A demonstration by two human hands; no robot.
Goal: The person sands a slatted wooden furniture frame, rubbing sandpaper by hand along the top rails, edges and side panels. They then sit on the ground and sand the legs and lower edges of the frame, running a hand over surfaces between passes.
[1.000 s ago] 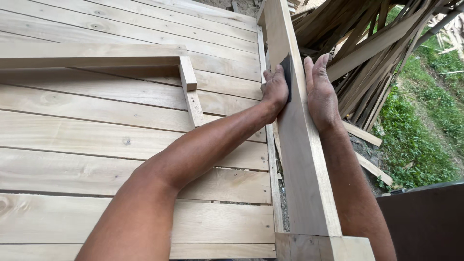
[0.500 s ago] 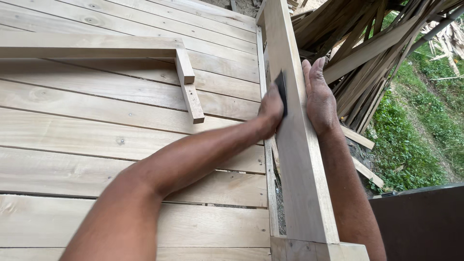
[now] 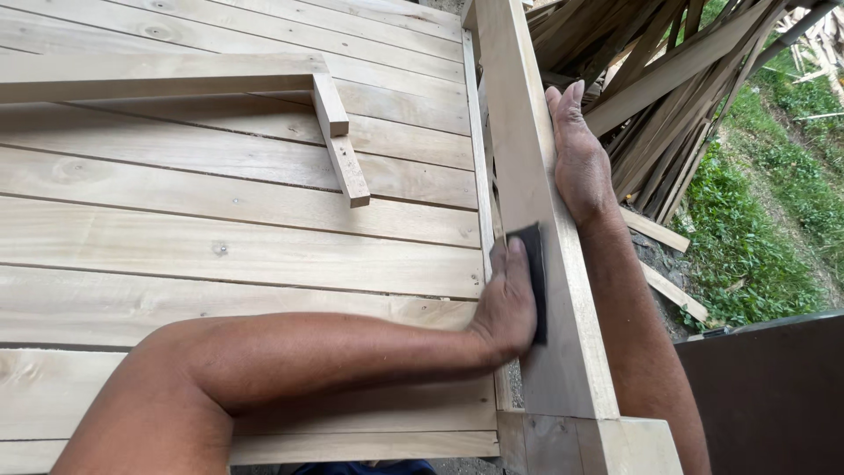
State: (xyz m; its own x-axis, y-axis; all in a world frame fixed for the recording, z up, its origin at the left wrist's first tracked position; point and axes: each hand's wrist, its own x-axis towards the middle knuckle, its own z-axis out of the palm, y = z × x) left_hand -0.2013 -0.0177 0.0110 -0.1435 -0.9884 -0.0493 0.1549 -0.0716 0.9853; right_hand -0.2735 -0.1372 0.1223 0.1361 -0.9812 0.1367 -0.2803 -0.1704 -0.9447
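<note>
A long pale wooden beam runs away from me along the right edge of a plank platform. My left hand presses a dark sanding pad flat against the beam's top face, near its lower end. Further up, my right hand lies open against the beam's right side, fingers stretched along the wood. Both forearms reach in from the bottom of the view.
A loose L-shaped wooden frame piece lies on the planks to the left. Beyond the beam's right side are stacked timber offcuts, grass below, and a dark panel at the lower right.
My left hand has slid the sanding pad down the beam towards me. My right hand has stayed at about the same place on the beam's side.
</note>
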